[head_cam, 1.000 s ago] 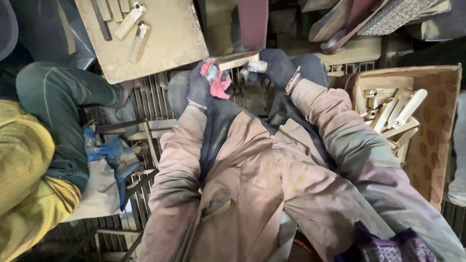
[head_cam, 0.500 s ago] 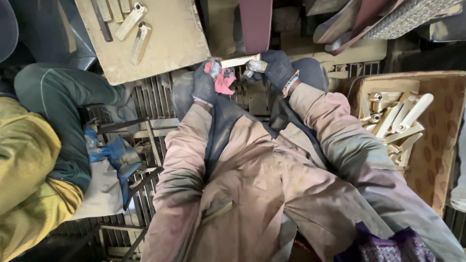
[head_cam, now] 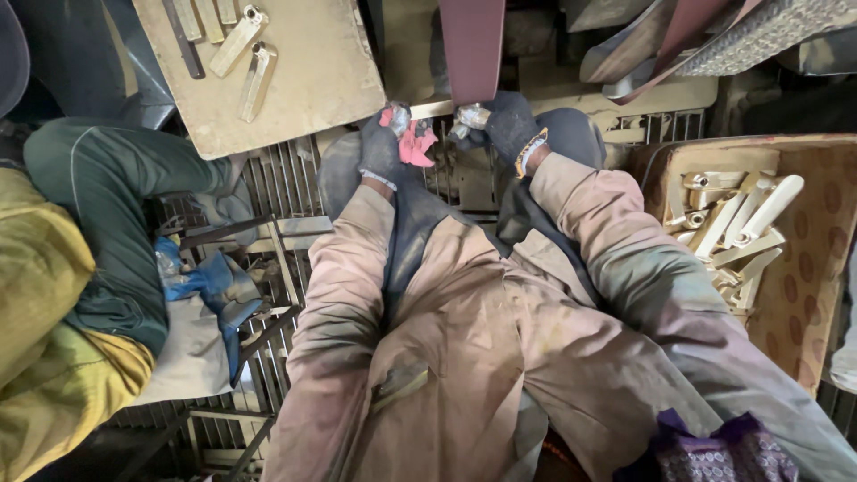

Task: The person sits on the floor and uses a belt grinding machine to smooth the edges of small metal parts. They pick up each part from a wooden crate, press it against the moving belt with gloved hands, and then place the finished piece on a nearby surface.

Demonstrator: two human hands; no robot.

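Observation:
Both my hands wear dark gloves and grip one long pale metal bar (head_cam: 435, 109) by its ends. My left hand (head_cam: 386, 143) holds the left end with a red rag (head_cam: 415, 145) bunched in the palm. My right hand (head_cam: 505, 121) holds the right end. The bar lies crosswise right below a dark red-brown abrasive belt (head_cam: 471, 46) that runs up out of view; its middle sits at the belt's lower edge. My pinkish sleeves reach up from the bottom of the view.
A cardboard box (head_cam: 817, 268) at right holds several pale metal pieces (head_cam: 736, 228). A tan board (head_cam: 303, 71) at upper left carries similar pieces (head_cam: 254, 54). Another person in green and yellow (head_cam: 80, 268) sits at left, beside blue cloth (head_cam: 210, 286). Metal grating lies beneath.
My hands have moved the bar up and slightly right until it meets the lower edge of the belt. The view has shifted with them.

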